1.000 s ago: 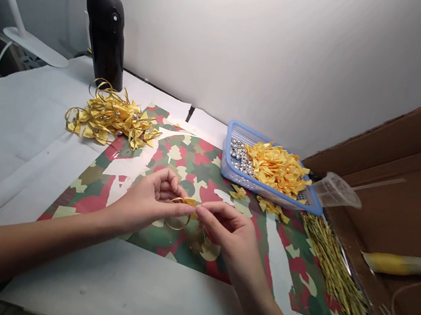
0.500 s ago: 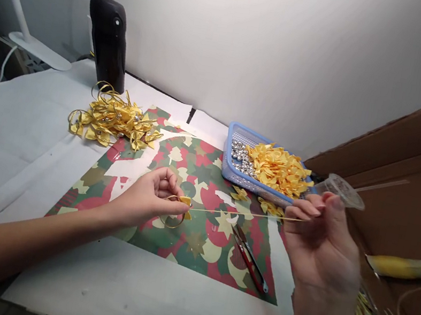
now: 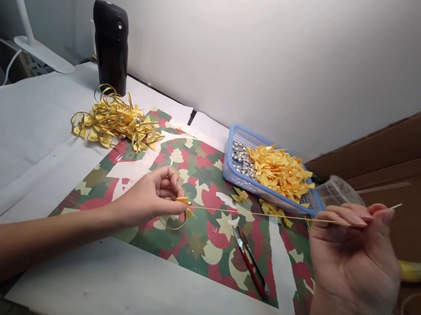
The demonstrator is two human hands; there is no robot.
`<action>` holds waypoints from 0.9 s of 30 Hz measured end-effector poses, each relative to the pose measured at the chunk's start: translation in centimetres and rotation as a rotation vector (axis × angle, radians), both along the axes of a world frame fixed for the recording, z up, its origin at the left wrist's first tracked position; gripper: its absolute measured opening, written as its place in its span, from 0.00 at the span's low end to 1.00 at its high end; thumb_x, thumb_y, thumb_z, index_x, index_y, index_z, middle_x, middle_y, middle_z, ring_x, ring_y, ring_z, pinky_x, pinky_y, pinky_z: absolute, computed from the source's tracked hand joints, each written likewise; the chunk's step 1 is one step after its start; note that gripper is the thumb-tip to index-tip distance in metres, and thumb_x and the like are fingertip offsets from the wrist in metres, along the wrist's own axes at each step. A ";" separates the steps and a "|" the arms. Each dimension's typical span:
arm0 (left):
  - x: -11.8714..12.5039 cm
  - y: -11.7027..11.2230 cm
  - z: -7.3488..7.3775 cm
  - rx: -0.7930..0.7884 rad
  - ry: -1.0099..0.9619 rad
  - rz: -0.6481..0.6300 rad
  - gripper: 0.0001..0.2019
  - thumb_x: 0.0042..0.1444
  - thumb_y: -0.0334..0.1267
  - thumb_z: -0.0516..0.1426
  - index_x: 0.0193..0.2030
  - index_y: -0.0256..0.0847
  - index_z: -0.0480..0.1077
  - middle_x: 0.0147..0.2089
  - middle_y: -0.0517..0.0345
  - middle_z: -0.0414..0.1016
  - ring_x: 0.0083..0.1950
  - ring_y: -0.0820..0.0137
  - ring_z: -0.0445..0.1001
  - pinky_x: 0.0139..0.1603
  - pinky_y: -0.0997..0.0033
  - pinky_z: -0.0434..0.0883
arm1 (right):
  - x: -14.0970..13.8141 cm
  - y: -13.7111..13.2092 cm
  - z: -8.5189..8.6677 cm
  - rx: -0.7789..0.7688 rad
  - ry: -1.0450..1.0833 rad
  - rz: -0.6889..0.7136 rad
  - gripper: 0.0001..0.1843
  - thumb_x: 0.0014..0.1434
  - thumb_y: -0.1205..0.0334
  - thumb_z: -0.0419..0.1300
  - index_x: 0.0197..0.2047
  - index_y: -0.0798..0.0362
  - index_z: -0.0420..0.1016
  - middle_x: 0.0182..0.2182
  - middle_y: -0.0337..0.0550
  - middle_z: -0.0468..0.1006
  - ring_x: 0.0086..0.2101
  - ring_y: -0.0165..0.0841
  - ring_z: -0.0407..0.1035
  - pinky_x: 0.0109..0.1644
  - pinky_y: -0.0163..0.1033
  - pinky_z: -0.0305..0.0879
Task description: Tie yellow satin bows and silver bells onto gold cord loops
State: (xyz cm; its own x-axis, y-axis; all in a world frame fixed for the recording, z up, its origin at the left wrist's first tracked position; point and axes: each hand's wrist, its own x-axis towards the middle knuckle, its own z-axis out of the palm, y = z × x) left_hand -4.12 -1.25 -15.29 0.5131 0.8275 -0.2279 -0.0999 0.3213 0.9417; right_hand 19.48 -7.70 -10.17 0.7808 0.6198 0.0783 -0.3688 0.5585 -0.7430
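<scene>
Grip clamped on both sides, over a large red-and-green camouflage paper sheet (image 3: 193, 255): left hand (image 3: 148, 201) low above the sheet, right hand (image 3: 355, 259) raised beside a clear plastic cup (image 3: 336, 193). Between them, a long thin gold strand (image 3: 265, 214) runs from the right fingers (image 3: 354, 220) to a small yellow satin bow (image 3: 185, 201) and curled gold ribbon loop (image 3: 174, 223), both pinched in the left fingertips (image 3: 174, 190).

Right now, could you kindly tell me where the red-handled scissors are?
In the head view, the red-handled scissors lie on the camouflage-patterned sheet, below the blue plastic basket and between the left hand and right hand.
</scene>
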 end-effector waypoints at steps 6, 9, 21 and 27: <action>-0.1 0.3 -0.1 0.034 0.019 0.058 0.17 0.36 0.25 0.62 0.26 0.41 0.56 0.24 0.69 0.68 0.27 0.77 0.68 0.30 0.74 0.67 | 0.3 -0.4 -0.2 0.025 -0.048 0.052 0.14 0.35 0.68 0.75 0.20 0.56 0.72 0.16 0.27 0.61 0.16 0.15 0.59 0.18 0.17 0.62; -0.1 0.4 -0.3 0.054 0.026 0.060 0.16 0.37 0.26 0.61 0.27 0.41 0.57 0.25 0.69 0.67 0.29 0.76 0.70 0.33 0.72 0.68 | 0.1 -0.6 -0.1 0.043 -0.079 0.076 0.20 0.22 0.65 0.79 0.19 0.54 0.73 0.16 0.26 0.60 0.16 0.14 0.56 0.17 0.17 0.61; -0.2 0.7 -0.5 0.076 0.083 0.071 0.14 0.41 0.27 0.61 0.28 0.42 0.58 0.26 0.67 0.68 0.30 0.76 0.70 0.35 0.72 0.68 | 0.0 -1.4 0.3 0.089 -0.212 0.106 0.19 0.19 0.64 0.80 0.17 0.49 0.76 0.15 0.27 0.55 0.15 0.16 0.46 0.12 0.21 0.50; -0.1 0.7 -0.4 0.070 0.085 0.080 0.14 0.40 0.27 0.61 0.28 0.41 0.58 0.25 0.68 0.67 0.29 0.77 0.69 0.33 0.74 0.68 | 0.0 -1.6 0.6 0.110 -0.224 0.151 0.19 0.20 0.65 0.80 0.16 0.51 0.75 0.14 0.26 0.48 0.15 0.17 0.39 0.13 0.19 0.51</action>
